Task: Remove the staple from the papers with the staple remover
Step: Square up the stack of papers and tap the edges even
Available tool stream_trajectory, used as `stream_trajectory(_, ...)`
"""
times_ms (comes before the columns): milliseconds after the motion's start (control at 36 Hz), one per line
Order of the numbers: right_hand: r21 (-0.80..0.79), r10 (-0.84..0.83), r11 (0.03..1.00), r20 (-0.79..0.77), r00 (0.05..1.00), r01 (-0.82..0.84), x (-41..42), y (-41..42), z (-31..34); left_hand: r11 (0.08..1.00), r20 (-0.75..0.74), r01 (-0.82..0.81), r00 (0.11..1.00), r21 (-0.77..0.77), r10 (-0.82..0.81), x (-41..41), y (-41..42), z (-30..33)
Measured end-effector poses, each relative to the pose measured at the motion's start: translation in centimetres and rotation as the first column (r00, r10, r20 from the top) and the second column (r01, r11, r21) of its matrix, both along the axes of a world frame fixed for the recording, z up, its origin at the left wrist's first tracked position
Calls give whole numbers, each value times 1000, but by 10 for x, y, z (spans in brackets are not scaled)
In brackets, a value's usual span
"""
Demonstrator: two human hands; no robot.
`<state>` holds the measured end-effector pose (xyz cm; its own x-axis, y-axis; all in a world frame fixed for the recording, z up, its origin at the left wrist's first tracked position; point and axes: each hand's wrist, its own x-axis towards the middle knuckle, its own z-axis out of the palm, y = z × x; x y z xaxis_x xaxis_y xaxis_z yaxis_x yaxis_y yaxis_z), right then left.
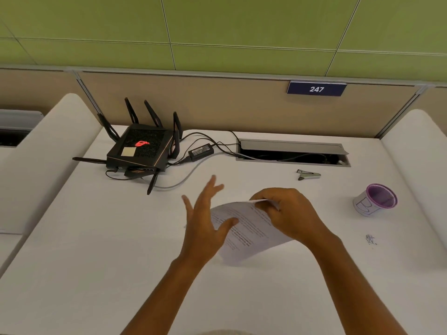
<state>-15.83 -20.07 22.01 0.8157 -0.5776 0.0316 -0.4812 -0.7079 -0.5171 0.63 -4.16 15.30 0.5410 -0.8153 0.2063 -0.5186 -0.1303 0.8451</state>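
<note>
A small set of printed papers (246, 234) is lifted off the white desk (96, 250) at the middle. My right hand (290, 213) pinches their far top corner between thumb and fingers. My left hand (205, 218) is spread open at the papers' left edge, thumb resting on the sheet. The staple remover (309, 175), dark and metallic, lies on the desk beyond my right hand, near the cable slot. The staple itself is too small to tell.
A black router (142, 148) with antennas and a power adapter (202, 151) with cables sit at the back left. An open cable slot (292, 153) lies at the back. A purple-rimmed cup (376, 199) stands at the right, with tiny bits (370, 239) nearer me.
</note>
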Motion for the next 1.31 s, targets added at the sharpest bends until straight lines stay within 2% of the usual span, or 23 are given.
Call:
stream_trajectory(139,-6,65,998,1,998,-65,4,2,9,991,-159,128,980,35,-121,9,-8,7)
stream_trajectory(222,111,24,993,45,999,-29,-7,-6,8,996,-251,86,965,19,-78,10,-6,8)
stream_trajectory(306,250,-45,968,62,997,28,-26,-21,6,999,-357,-29,934,-16,22,11,-3,9)
stream_trajectory(361,384,-118,922,142,983,56,-40,-27,4,992,-401,-120,911,-23,101,12,-1,11)
stream_trajectory(444,614,-270,790,340,901,6,-54,-26,-3,971,-477,-234,859,-40,187,12,0,14)
stream_trajectory(556,713,-399,700,421,815,-25,-49,-8,-22,952,-589,-301,780,-59,210,3,-3,14)
stream_trajectory(750,712,-550,694,422,721,112,-37,23,-52,951,-645,-306,737,-50,203,-9,-1,5)
stream_trajectory(889,743,-629,626,301,716,238,-34,38,-86,955,-673,-291,695,61,255,-21,7,-20)
stream_trajectory(944,730,-637,627,282,717,271,-35,41,-92,954,-668,-289,694,84,269,-23,9,-26)
stream_trajectory(1111,713,-654,652,357,666,258,-34,42,-89,951,-667,-308,702,28,248,-20,8,-21)
stream_trajectory(1306,726,-665,606,239,707,325,-32,50,-114,959,-682,-267,684,97,259,-27,8,-32)
